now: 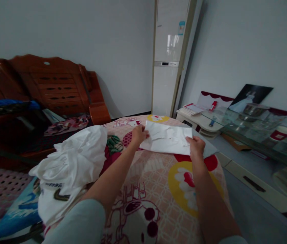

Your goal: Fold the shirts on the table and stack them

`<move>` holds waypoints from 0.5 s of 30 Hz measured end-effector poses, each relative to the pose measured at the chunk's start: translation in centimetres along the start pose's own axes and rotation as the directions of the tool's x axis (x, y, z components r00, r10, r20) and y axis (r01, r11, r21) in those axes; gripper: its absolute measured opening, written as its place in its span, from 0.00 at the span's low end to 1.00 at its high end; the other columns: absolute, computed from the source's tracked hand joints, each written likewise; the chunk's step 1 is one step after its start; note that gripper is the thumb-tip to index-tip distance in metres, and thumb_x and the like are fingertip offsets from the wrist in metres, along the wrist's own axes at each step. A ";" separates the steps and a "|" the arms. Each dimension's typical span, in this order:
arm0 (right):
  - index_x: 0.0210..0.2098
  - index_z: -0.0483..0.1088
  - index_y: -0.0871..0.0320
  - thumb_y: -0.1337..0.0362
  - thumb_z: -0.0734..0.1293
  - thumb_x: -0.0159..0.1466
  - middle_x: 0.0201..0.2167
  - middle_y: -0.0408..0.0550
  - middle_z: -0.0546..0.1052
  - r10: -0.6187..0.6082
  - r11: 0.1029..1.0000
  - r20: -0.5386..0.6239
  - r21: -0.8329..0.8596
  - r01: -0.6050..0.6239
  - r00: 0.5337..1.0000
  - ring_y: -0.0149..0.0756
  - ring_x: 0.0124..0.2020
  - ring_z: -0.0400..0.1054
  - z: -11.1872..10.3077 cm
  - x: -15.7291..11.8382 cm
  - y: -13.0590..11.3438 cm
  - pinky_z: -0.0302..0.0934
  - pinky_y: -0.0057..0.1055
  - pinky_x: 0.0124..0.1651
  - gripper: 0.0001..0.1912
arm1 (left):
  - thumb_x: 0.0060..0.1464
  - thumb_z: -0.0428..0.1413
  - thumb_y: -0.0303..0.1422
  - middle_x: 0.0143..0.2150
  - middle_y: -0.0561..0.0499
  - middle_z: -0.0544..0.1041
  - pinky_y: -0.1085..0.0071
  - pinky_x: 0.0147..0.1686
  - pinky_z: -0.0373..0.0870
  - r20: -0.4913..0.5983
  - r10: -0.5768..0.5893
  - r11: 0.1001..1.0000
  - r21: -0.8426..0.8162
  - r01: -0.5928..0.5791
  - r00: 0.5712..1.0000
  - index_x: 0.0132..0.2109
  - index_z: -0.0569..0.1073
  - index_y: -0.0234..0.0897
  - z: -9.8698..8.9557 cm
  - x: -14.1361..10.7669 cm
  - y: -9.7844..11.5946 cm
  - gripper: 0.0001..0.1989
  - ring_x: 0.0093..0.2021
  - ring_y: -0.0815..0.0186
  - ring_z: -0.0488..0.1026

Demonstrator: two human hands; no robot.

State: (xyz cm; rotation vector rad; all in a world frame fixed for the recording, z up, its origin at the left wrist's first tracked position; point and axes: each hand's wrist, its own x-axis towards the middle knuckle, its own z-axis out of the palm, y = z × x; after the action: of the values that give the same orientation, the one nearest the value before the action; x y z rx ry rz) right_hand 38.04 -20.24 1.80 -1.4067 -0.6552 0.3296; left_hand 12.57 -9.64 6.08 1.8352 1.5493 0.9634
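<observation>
A white cloth (168, 138), folded into a long flat rectangle, lies across the far part of a round surface with a patterned cover (158, 179). My left hand (139, 134) pinches its left end. At the right end, my right hand (196, 145) grips the edge, thumb on top. A heap of crumpled white fabric (77, 162) with dark printing rests to the left, beside my left forearm. Whether the folded cloth is a garment cannot be made out.
A carved wooden seat (57, 88) stands at the left with clothes on it. A tall white cabinet unit (167, 81) is at the back. On the right, a glass shelf (255, 128) above a low white cabinet holds bowls, a cup and a photo.
</observation>
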 end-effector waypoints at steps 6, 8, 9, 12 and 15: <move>0.32 0.73 0.60 0.57 0.66 0.50 0.28 0.49 0.77 -0.125 0.986 -0.321 -0.141 0.084 0.939 0.42 0.31 0.69 -1.6 0.7 0.4 0.64 0.33 0.34 0.14 | 0.55 0.52 0.21 0.40 0.44 0.81 0.69 0.46 0.69 -0.034 0.318 0.948 0.004 -0.318 0.947 0.46 0.74 0.33 7.7 4.9 8.2 0.13 0.42 0.63 0.76; 0.33 0.72 0.58 0.58 0.65 0.52 0.31 0.51 0.78 -0.141 0.977 -0.374 -0.202 0.068 0.917 0.43 0.34 0.70 -1.9 0.7 0.4 0.65 0.34 0.37 0.12 | 0.56 0.50 0.20 0.40 0.43 0.81 0.67 0.48 0.69 0.002 0.375 0.927 -0.030 -0.374 0.927 0.48 0.73 0.32 10.0 5.7 9.8 0.14 0.43 0.62 0.76; 0.33 0.72 0.57 0.58 0.65 0.52 0.32 0.53 0.78 -0.141 0.973 -0.396 -0.223 0.054 0.907 0.43 0.34 0.71 -2.1 0.7 0.4 0.65 0.34 0.38 0.12 | 0.56 0.49 0.19 0.41 0.43 0.81 0.67 0.49 0.69 0.022 0.401 0.916 -0.045 -0.400 0.916 0.49 0.73 0.31 11.0 6.1 10.4 0.15 0.44 0.62 0.76; 0.33 0.70 0.56 0.58 0.64 0.54 0.32 0.53 0.78 -0.157 0.958 -0.440 -0.284 0.029 0.884 0.43 0.35 0.72 -2.7 0.8 0.3 0.65 0.33 0.39 0.10 | 0.56 0.48 0.18 0.47 0.39 0.79 0.65 0.52 0.68 0.065 0.476 0.878 -0.097 -0.469 0.877 0.55 0.69 0.29 14.0 7.4 11.5 0.19 0.49 0.61 0.75; 0.33 0.68 0.55 0.58 0.64 0.54 0.30 0.50 0.77 -0.197 0.941 -0.479 -0.338 0.027 0.856 0.42 0.35 0.71 -3.2 1.0 0.4 0.64 0.33 0.38 0.09 | 0.57 0.47 0.19 0.53 0.38 0.77 0.62 0.56 0.66 0.092 0.547 0.832 -0.169 -0.528 0.832 0.60 0.65 0.31 16.7 8.6 11.9 0.24 0.53 0.60 0.73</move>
State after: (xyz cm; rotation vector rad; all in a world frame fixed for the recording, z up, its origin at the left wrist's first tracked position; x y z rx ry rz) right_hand 40.85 -22.14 1.50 -1.6699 -0.3564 -0.2590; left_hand 33.69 -2.72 7.01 2.2354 0.8580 1.1223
